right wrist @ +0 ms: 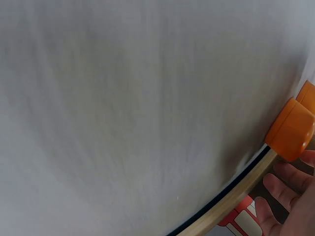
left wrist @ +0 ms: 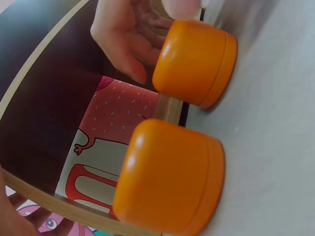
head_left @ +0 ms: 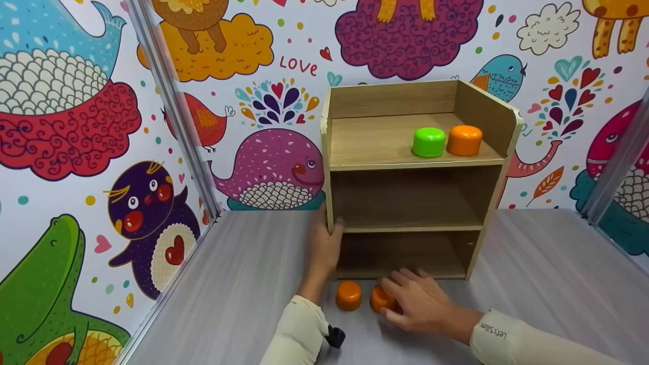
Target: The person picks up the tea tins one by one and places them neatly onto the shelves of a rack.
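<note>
My left hand (head_left: 324, 246) holds the left side panel of a small wooden shelf unit (head_left: 405, 229), thumb on the inner side and fingers outside. At the unit's foot, two rounded orange cups stand on the table with their closed ends up. The left orange cup (head_left: 349, 295) is untouched and appears large in the left wrist view. My right hand (head_left: 423, 304) is around the right orange cup (head_left: 380, 300), its thumb on the near side and fingers on the far side. Part of that cup is hidden by the hand. In the right wrist view its fingers (right wrist: 283, 191) are spread beside the cup.
On the unit's top board stand a green cup (head_left: 429, 142) and another orange cup (head_left: 465, 140), side by side. Grey table (head_left: 243, 299) surrounds the unit. Walls printed with cartoon animals (head_left: 276, 162) rise behind and at both sides, with metal corner strips (head_left: 175, 101).
</note>
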Demonstrator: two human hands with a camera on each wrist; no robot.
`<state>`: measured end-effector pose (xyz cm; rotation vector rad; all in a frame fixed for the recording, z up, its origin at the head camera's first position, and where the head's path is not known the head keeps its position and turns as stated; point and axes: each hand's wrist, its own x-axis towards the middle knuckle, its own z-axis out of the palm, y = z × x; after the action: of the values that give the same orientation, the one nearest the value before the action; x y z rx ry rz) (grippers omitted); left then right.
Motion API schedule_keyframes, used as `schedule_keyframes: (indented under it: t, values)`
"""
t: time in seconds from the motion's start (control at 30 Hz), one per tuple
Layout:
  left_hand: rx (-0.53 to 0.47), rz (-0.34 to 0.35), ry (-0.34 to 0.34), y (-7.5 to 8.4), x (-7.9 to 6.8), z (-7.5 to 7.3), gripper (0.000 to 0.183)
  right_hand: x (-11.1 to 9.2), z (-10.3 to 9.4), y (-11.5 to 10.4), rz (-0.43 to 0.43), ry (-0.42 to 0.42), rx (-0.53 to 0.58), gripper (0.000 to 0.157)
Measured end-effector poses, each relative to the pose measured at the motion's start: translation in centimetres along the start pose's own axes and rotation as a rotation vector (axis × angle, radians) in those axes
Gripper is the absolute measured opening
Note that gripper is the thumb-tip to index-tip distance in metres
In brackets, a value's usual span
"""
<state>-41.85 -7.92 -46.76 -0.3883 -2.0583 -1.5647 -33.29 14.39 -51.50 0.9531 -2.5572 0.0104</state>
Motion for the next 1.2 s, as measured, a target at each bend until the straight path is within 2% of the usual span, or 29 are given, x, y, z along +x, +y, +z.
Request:
schedule_keyframes:
  t: [0.37,0.77,1.2]
  values:
    - [0.028,-0.037,0.001,0.0,-0.1,-0.1,0.056,0.1,1.0,-0.2,-0.014,0.024,0.025,0.046]
    - [0.043,-0.024,0.000,0.1,-0.2,-0.2,0.057,0.3,1.4,-0.2,-0.008,0.017,0.037,0.044]
    - [-0.027,-0.042,-0.008,-0.2,0.0,0.1,0.057,0.4,1.7,-0.1,-0.030,0.002,0.041,0.044]
